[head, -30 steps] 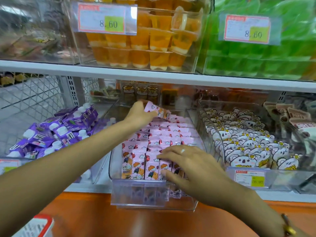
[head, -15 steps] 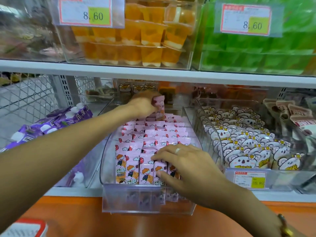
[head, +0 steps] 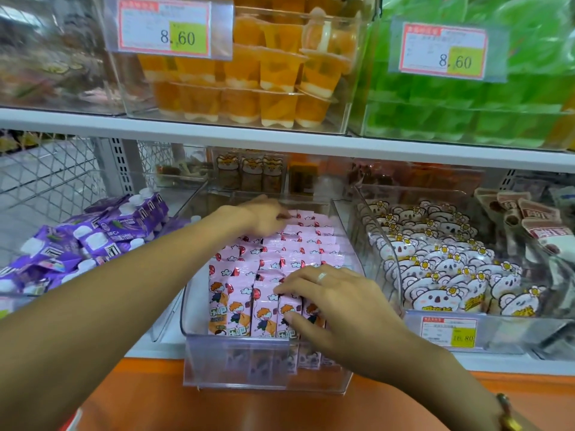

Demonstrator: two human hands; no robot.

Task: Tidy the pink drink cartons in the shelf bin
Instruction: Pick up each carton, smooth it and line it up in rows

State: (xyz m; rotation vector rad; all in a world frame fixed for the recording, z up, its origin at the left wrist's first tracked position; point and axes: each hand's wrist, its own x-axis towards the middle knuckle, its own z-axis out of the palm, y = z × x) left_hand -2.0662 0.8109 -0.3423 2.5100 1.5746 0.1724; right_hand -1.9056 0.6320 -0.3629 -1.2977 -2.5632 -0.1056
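I see the pink drink cartons (head: 273,269) packed in the clear shelf bin (head: 264,365) at frame centre, my left hand (head: 264,217) resting fingers-down on the back rows, grip unclear, my right hand (head: 336,303) spread flat over the front cartons.

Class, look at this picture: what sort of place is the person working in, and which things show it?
Most likely a shop's snack aisle: price tags on clear bins, stocked shelves, rows of pink drink cartons.

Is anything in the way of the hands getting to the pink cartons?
No. The clear bin is open on top, and both hands are already on the pink cartons: the left hand at the back row, the right hand at the front row.
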